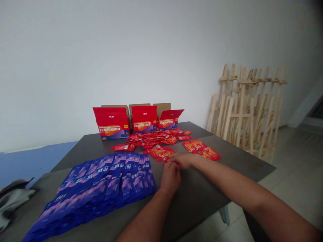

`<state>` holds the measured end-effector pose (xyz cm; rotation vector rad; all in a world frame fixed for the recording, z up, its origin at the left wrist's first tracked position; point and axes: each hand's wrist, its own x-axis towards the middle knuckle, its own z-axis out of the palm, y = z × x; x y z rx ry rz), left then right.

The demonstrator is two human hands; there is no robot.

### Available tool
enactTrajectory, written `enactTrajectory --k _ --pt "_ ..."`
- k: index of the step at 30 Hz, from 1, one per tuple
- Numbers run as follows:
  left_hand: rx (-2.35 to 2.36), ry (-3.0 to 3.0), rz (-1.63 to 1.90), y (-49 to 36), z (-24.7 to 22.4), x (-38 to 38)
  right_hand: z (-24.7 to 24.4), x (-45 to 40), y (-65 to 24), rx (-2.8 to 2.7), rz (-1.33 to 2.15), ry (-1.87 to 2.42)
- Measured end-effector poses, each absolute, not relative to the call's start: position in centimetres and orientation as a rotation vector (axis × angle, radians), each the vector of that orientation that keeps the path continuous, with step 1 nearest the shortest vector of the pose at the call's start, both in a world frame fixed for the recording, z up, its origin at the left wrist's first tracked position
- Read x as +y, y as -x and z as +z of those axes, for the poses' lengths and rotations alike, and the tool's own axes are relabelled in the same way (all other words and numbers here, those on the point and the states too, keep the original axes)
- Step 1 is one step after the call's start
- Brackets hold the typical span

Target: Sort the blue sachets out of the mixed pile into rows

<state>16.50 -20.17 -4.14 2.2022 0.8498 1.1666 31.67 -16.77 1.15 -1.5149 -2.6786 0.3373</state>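
My left hand (171,176) and my right hand (183,160) meet at the near end of a short overlapping row of red sachets (159,152). Both are closed, with a bit of red sachet showing at their fingertips; the fingers partly hide it. Behind the row lies a loose heap of red sachets (151,137). To the right, a neat group of red sachets (201,149) lies flat. Left of my hands, many blue-purple sachets (101,183) overlap in long rows.
Three open red cartons, a left one (112,124), a middle one (144,119) and a right one (168,121), stand at the back of the dark table (227,168). Grey cloth (15,201) lies at the left edge. Wooden easels (242,114) lean on the wall to the right.
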Motion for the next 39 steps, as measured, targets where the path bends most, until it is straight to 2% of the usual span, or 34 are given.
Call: enactTrajectory --k 4,7,10,14,17,21,23,26,28,30,33,39 --pt "0.83 -2.201 1.201 -16.3 -4.2 -20.1 1.1 -17.7 -31.6 -2.737 0.134 1.596" --pt "0.848 -2.191 1.218 -16.3 -4.3 -19.9 1.5 -18.2 -32.1 -2.498 0.111 1.797" --pt "0.923 -2.109 1.22 -16.5 -4.6 -19.7 2.1 -18.4 -33.1 -1.994 0.316 1.905" --pt "0.983 -1.869 1.207 -17.0 -4.8 -19.7 2.2 -19.3 -33.5 -1.328 0.858 1.507" --pt "0.853 -1.756 1.133 -17.2 -4.8 -19.8 1.7 -20.7 -32.6 -1.137 1.114 1.169" --pt "0.631 -1.718 1.014 -17.1 -4.8 -19.7 0.6 -22.3 -31.6 -1.121 1.171 1.026" --pt "0.627 -1.725 0.997 -17.0 -4.8 -19.6 0.5 -22.6 -32.1 -1.183 1.088 1.069" --pt "0.696 -1.777 0.984 -16.9 -4.8 -19.5 1.6 -22.9 -34.3 -1.415 0.635 1.219" --pt "0.722 -1.809 0.961 -16.9 -4.9 -19.4 3.0 -23.4 -35.7 -1.787 0.269 1.277" --pt "0.714 -1.824 0.952 -16.9 -5.0 -19.3 4.3 -24.1 -36.4 -2.299 0.047 1.244" --pt "0.687 -1.802 0.997 -17.0 -5.4 -19.1 4.7 -25.3 -35.7 -2.75 -0.144 1.185" --pt "0.604 -1.728 1.001 -17.2 -6.0 -18.8 2.6 -26.1 -34.2 -2.723 -0.358 1.288"
